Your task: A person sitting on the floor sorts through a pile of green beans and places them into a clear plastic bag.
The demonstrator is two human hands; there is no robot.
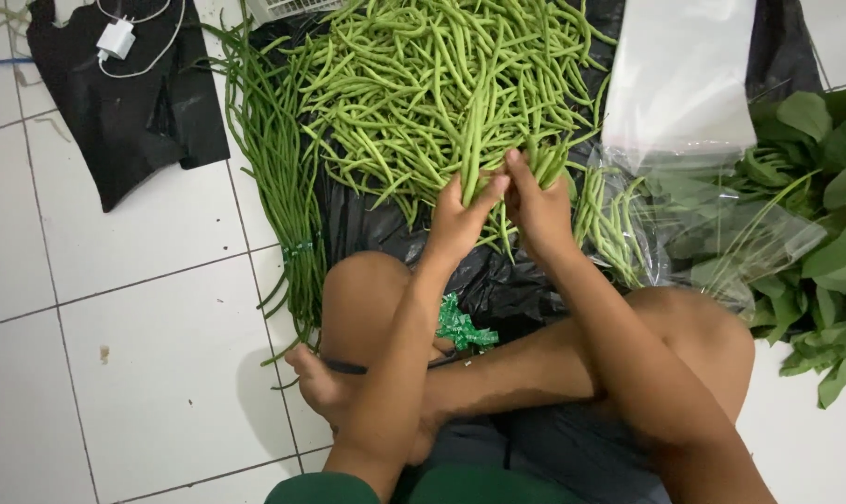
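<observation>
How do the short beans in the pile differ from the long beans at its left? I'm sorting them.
The short beans lie loose and criss-crossed; the long beans run straight, tied in a bundle. Short beans are paler and thicker; long beans darker and thinner. Both are green and lie on the floor.

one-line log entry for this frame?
left hand: gripping green beans | right hand: on same bunch | bean pile on black plastic sheet

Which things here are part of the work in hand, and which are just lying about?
In use:
- left hand and right hand, gathering a small bunch of green beans
- loose bean pile on the black plastic sheet

Lying about:
- tied long-bean bundle
- clear bags
- leafy greens
- white charger
- green ties
</observation>
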